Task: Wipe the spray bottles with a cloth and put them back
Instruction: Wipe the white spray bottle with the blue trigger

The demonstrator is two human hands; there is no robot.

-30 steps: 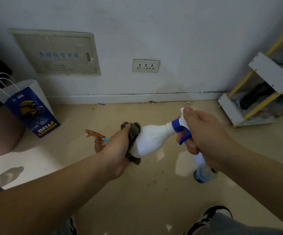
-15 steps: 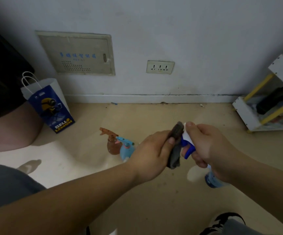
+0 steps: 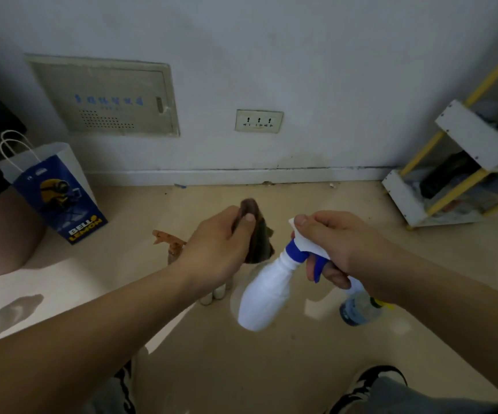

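Head view: the white spray bottle [image 3: 267, 291] hangs in the air above the middle of the floor [image 3: 271, 369], body tilted down and toward the person, nozzle up. The right hand [image 3: 340, 249] holds it by the spray head, with the thumb laid along the top of the nozzle and the fingers curled under the blue trigger [image 3: 318, 268]. The left hand [image 3: 215, 252] grips a bunched brown cloth [image 3: 258, 237] between thumb and fingers. The cloth sits just beside the bottle's blue collar [image 3: 297, 253] and does not appear to touch it.

The bottle looks like smooth, stiff plastic, so it is probably slick under a dry cloth. Its wall is opaque, so its fill and weight cannot be told, though one hand carries it by the head without visible strain. The neck and trigger head give the surest hold, since the fingers hook there, but squeezing the trigger could spray. The cloth is soft and wraps easily round the body.

A brown spray bottle [image 3: 168, 240] stands on the floor behind the left hand, toward the wall edge. A clear bottle [image 3: 358, 310] stands below the right wrist. A paper bag [image 3: 59, 198] stands at the floor's far left and a shelf rack [image 3: 412, 201] at its far right.
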